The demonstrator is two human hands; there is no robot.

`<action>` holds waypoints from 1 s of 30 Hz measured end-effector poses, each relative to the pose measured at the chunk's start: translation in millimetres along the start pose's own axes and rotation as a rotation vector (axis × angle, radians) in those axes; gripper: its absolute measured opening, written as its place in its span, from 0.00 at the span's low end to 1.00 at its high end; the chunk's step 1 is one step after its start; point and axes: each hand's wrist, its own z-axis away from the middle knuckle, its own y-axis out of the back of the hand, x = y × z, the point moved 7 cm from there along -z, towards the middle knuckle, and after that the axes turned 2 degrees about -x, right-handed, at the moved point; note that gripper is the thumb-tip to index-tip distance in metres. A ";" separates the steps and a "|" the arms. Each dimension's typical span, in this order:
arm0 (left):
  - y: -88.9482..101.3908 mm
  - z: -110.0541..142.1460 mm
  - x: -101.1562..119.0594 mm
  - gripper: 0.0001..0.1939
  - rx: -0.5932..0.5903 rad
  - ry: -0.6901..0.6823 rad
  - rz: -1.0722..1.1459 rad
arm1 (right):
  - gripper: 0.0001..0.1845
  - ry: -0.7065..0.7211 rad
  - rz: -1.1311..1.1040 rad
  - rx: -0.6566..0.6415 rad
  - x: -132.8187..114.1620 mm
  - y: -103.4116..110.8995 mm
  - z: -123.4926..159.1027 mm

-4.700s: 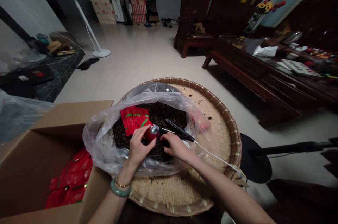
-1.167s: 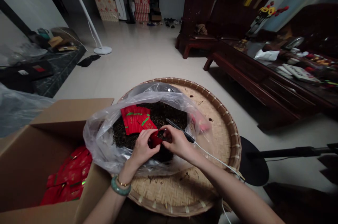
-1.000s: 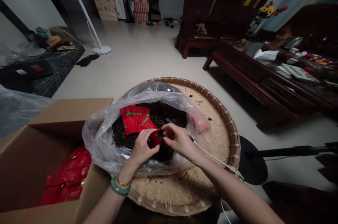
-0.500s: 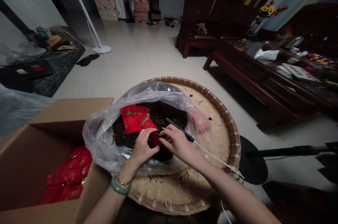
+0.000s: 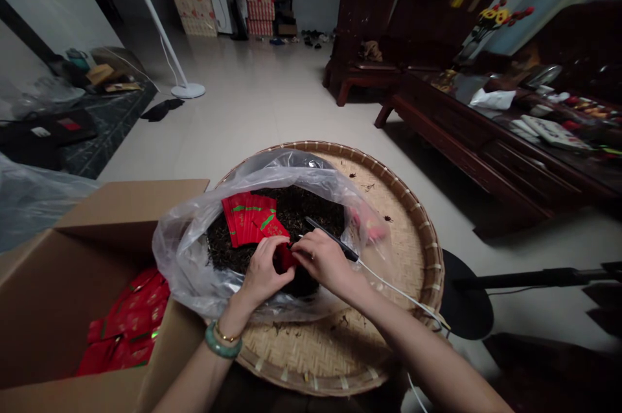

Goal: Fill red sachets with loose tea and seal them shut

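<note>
My left hand (image 5: 265, 271) is closed around a small red packet (image 5: 286, 259), fingers on top and thumb below. At the packet's upper edge, the fingertips of my right hand (image 5: 321, 259) are pinched together; what lies between them is hidden. A dark pen-shaped tool (image 5: 348, 251) with a white cord passes behind my right hand, and I cannot tell whether the hand holds it. Under both hands is an open clear plastic bag (image 5: 179, 257) of dark dried leaves, probably tea (image 5: 226, 257). A fanned stack of flat red packets (image 5: 245, 218) lies on the leaves.
The bag rests on a round woven bamboo tray (image 5: 403, 205) with scattered leaf bits. To the left stands an open cardboard box (image 5: 131, 202) with several filled red packets (image 5: 126, 322). A black round stand base (image 5: 466, 299) is at the right, a wooden table (image 5: 466, 121) beyond.
The fingers of my right hand have moved slightly left and closer to the packet's edge. My left hand and the packet stay nearly in place.
</note>
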 end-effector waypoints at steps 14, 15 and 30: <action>1.2 -0.3 7.8 0.24 -0.038 -0.064 0.005 | 0.11 0.104 0.063 0.117 -18.0 13.4 8.7; 1.1 -0.3 7.5 0.24 -0.041 -0.063 0.005 | 0.12 0.112 0.102 0.116 -18.7 13.1 10.4; 4.3 -0.3 9.6 0.24 0.003 -0.075 0.016 | 0.09 0.052 -0.005 0.124 -5.6 13.7 8.6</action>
